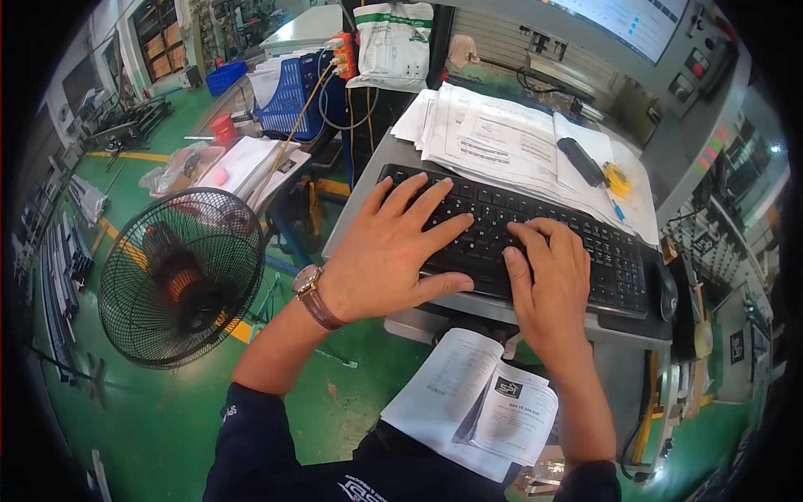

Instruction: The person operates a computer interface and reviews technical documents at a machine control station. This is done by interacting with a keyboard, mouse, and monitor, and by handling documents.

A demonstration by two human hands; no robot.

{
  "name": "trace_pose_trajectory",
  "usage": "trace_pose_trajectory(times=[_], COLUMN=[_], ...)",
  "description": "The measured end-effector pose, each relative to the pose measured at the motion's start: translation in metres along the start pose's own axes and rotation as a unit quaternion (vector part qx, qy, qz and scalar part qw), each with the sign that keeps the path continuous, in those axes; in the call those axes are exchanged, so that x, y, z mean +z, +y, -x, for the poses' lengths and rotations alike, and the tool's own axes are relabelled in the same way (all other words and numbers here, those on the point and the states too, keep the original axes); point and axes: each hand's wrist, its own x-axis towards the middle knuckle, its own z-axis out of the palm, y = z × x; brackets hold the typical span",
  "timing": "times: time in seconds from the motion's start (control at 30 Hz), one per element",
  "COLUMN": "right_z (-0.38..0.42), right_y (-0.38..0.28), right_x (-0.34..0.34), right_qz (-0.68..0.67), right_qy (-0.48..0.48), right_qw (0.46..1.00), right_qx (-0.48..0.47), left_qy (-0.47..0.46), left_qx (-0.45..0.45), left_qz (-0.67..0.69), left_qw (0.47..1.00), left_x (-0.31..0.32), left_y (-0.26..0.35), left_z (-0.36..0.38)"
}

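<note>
A black keyboard [615, 255] lies across the front of a grey desk. My left hand [393, 247] rests over its left part with fingers spread, the thumb along the front edge; a watch on a brown strap [311, 294] circles that wrist. Over the middle keys, my right hand [552, 280] has its fingers bent and loosely apart, holding nothing. To the keyboard's right sits a black mouse [667, 291]. Open printed papers [468, 402] lie on my lap beneath my forearms.
Behind the keyboard are stacked drawings [493, 134], a dark-handled tool [581, 161] and a yellow tape measure [617, 179]. A monitor [627, 25] stands above. At left are a black fan [180, 278], a blue file holder [288, 100] and a white plastic bag [391, 46].
</note>
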Motion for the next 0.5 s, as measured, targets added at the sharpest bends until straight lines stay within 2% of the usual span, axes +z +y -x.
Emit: trace_pose_trajectory(times=[0.07, 0.27, 0.5], right_z=[-0.002, -0.004, -0.018], right_y=[0.000, -0.006, -0.016], right_x=[0.001, 0.006, 0.016], right_qz=[0.010, -0.020, -0.022], right_qy=[-0.003, -0.017, -0.038], right_qw=[1.000, 1.000, 0.999], right_qx=[0.001, -0.012, -0.032], left_qy=[0.004, 0.051, 0.026], left_qx=[0.002, -0.092, -0.088], left_qz=[-0.010, 0.047, 0.052], left_qw=[1.000, 0.993, 0.994], left_x=[-0.002, 0.005, 0.001], left_y=[0.001, -0.007, -0.007], left_z=[0.000, 0.016, 0.014])
